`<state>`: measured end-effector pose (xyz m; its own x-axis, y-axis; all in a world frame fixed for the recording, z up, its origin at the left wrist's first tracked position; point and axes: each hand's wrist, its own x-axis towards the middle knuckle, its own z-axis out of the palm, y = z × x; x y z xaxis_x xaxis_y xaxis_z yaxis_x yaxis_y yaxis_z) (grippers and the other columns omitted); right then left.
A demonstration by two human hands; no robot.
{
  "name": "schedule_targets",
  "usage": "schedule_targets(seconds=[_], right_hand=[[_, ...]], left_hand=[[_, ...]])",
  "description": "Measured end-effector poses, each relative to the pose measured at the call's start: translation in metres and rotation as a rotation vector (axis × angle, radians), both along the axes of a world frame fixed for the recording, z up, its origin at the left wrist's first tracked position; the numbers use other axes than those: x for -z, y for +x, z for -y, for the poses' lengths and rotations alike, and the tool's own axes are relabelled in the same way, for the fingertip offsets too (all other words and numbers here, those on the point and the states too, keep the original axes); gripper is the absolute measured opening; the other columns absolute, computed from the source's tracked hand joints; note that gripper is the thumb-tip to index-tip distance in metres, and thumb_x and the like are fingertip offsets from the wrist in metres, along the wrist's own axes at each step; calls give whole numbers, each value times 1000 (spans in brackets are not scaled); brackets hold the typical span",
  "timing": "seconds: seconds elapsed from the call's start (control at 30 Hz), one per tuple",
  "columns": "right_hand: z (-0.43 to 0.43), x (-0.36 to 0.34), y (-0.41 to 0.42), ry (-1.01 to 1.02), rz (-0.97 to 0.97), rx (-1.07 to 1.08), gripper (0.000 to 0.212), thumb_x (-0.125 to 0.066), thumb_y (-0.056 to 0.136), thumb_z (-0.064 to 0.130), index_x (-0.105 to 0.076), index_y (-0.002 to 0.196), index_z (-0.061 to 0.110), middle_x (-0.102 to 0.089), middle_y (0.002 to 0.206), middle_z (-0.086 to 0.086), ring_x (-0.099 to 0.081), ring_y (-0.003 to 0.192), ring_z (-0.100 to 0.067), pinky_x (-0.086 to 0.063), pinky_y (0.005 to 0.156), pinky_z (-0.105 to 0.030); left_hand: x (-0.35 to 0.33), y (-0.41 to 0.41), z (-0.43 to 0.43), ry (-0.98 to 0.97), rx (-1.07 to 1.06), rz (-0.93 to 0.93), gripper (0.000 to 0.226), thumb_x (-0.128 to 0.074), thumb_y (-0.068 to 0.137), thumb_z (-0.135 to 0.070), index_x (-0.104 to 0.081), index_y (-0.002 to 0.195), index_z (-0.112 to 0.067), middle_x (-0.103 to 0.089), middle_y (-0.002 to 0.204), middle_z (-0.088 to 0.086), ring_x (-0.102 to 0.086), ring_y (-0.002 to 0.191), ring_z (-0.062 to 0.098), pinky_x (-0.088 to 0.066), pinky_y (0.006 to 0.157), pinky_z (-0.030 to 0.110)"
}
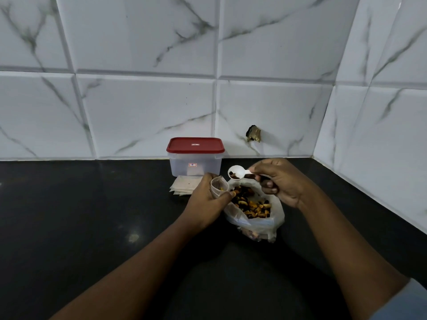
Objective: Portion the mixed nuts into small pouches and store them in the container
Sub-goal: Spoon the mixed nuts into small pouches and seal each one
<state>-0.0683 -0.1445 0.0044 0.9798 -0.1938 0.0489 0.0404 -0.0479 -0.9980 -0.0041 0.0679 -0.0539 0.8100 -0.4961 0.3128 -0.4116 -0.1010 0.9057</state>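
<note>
The left hand [205,197] curls fingers and thumb round a small clear pouch [219,184] holding a few nuts, while the right hand [278,181] pinches the handle of a white spoon [236,172], whose bowl, with some dark pieces, hangs just above the pouch's mouth. The open bag of mixed nuts [254,212] lies just below both sets of fingers; beyond the left fingers lie empty pouches [184,187] and the lidded container [195,159].

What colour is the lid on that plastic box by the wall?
Dark red lid, seen in the head view.
</note>
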Motion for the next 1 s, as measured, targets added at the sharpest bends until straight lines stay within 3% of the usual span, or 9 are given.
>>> schedule_targets(seconds=[0.1,0.2,0.37,0.47,0.53,0.6,0.7,0.87,1.0], right_hand=[[-16,3,1,39,39,-75,12,-67,97,5,-76,89,3,-60,72,-9,-36,48,-7,-27,42,-18],[-27,6,2,-124,31,-92,10,-71,97,10,-81,96,8,-64,80,-14,-40,54,-9,-31,48,-21],[-30,-1,-4,-387,76,-44,12,-73,96,20,-84,96,25,-74,82,-8,-53,64,-14,-46,61,-33],[-29,-3,-7,-479,81,-13,14,-73,96,24,-84,93,32,-77,95,-16,-65,81,-27,-60,76,-50],[-29,-3,-6,-536,100,-21,14,-74,95,23,-84,93,33,-76,96,-17,-67,84,-34,-60,80,-53],[-28,-4,-6,-608,123,-52,14,-76,94,20,-85,97,30,-79,92,-4,-72,86,-24,-58,83,-44],[-29,-6,-8,-711,162,-111,19,-78,91,12,-84,105,24,-78,96,15,-71,91,-2,-49,78,-14],[-20,-11,-12,-609,218,3,19,-78,93,18,-83,108,29,-79,102,10,-72,98,-9,-57,88,-29],[-1,-18,-14,-769,96,176,9,-75,94,25,-84,94,27,-78,85,13,-70,77,0,-52,72,-26]], left_hand=[[2,1,1,-16,5,2,28,-73,93,-20,-57,114,-28,-70,107,-8,-67,98,6,-54,84,31],[4,4,2,-33,12,-4,33,-75,93,-25,-57,121,-28,-70,111,-8,-67,104,8,-55,91,36],[5,5,3,-39,-1,8,28,-75,94,-30,-58,116,-28,-71,107,-5,-68,101,11,-57,91,42],[5,5,3,-22,5,15,27,-75,94,-28,-57,115,-27,-70,107,-4,-68,99,11,-58,90,42],[5,5,2,-14,1,19,25,-74,94,-26,-57,113,-26,-70,105,-4,-68,96,10,-58,86,39],[4,4,2,-16,-3,26,24,-74,94,-24,-57,110,-27,-68,101,-4,-68,89,7,-57,77,31],[5,4,3,-15,-10,26,27,-76,93,-24,-55,109,-29,-65,101,-4,-67,87,9,-54,68,21],[3,2,0,-7,23,3,31,-74,93,-20,-55,116,-29,-68,109,-6,-68,96,6,-58,84,32],[-1,0,-2,15,27,-8,29,-75,93,-30,-55,114,-32,-69,107,-6,-68,93,0,-58,82,31]])
